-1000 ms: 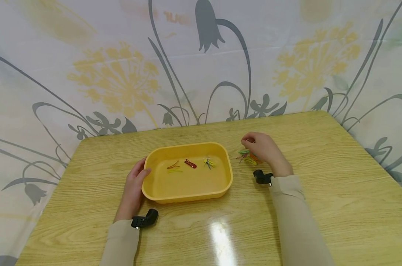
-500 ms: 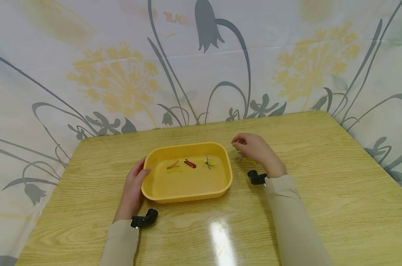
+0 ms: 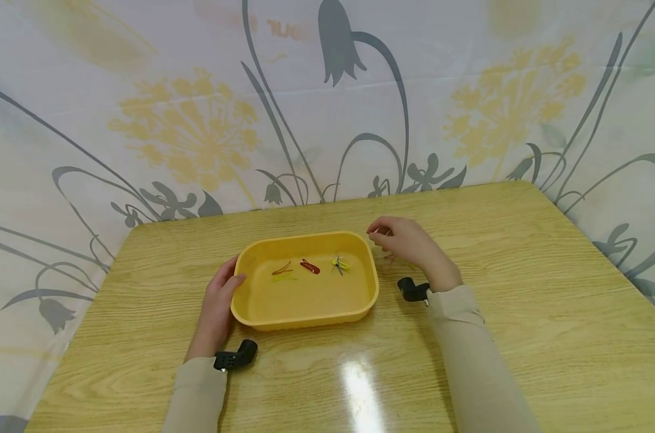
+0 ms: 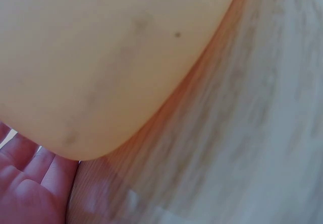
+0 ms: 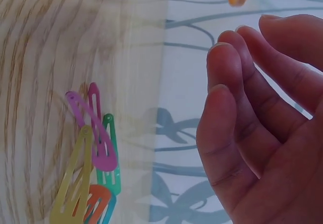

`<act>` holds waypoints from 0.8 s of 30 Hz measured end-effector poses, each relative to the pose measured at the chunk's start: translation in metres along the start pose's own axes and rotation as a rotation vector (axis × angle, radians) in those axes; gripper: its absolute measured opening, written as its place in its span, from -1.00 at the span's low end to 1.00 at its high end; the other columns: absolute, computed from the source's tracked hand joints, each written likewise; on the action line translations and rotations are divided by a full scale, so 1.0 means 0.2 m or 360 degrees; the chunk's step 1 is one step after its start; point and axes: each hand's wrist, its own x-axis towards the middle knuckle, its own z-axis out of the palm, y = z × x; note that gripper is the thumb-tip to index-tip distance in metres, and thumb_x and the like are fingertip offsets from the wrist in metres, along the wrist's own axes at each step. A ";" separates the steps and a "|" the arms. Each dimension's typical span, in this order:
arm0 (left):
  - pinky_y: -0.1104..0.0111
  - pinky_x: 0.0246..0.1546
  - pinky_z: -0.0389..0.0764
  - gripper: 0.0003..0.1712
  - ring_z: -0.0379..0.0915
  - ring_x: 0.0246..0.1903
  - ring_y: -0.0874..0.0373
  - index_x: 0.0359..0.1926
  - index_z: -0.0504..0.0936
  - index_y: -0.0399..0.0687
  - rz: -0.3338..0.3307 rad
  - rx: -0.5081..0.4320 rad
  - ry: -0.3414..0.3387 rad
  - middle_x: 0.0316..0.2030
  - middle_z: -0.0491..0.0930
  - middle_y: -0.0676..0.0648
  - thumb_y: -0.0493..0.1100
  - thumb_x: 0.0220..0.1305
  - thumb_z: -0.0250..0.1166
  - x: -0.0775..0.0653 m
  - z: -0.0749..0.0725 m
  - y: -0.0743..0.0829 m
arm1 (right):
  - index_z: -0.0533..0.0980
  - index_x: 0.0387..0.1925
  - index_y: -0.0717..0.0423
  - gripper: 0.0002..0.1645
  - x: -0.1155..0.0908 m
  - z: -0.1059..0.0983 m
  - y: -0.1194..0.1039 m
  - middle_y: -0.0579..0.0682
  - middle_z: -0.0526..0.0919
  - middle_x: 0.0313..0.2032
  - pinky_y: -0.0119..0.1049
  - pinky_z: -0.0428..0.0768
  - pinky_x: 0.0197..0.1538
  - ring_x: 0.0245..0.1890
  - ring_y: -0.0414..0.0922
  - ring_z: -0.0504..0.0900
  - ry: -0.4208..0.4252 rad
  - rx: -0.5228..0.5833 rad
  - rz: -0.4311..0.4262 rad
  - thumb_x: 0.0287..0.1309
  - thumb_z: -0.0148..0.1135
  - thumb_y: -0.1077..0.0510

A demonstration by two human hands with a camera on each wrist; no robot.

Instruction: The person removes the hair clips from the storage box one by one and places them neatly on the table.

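The right hand, curled, pinching or not I can't tell, has brought the work from three o'clock's multicoloured slotted metal-looking clips to two, near the oblong yellow plastic tray the left hand grips at nine.

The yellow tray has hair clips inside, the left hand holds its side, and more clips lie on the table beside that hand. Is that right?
Not quite: the clips on the table lie near the right hand, as the right wrist view shows. The rest stands.
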 end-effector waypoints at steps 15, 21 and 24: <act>0.32 0.08 0.31 -0.48 0.16 0.17 0.05 0.30 0.15 -0.06 0.0010 -0.0007 0.0019 0.26 0.14 -0.02 -0.21 0.33 -0.09 0.00 0.00 -0.01 | 0.53 -0.12 -0.01 -0.74 0.01 0.03 -0.07 -0.12 0.56 -0.30 -0.31 0.48 -0.32 -0.33 -0.16 0.47 0.0030 -0.0085 -0.0190 0.17 0.08 0.05; 0.29 0.10 0.29 -0.48 0.16 0.17 0.06 0.31 0.15 -0.05 0.0005 -0.0003 0.0012 0.26 0.14 0.00 -0.20 0.33 -0.09 0.00 0.00 0.00 | 0.54 -0.13 0.04 -0.74 0.02 0.05 -0.11 -0.13 0.56 -0.31 -0.29 0.46 -0.25 -0.32 -0.17 0.46 0.0011 -0.0081 -0.0255 0.15 0.11 0.10; 0.29 0.11 0.28 -0.48 0.15 0.17 0.07 0.31 0.15 -0.04 -0.0003 -0.0001 0.0018 0.26 0.13 0.00 -0.19 0.33 -0.09 0.00 0.00 0.00 | 0.54 -0.13 0.06 -0.74 0.03 0.07 -0.13 -0.12 0.56 -0.32 -0.29 0.46 -0.23 -0.32 -0.18 0.46 -0.0033 -0.0114 -0.0284 0.15 0.12 0.11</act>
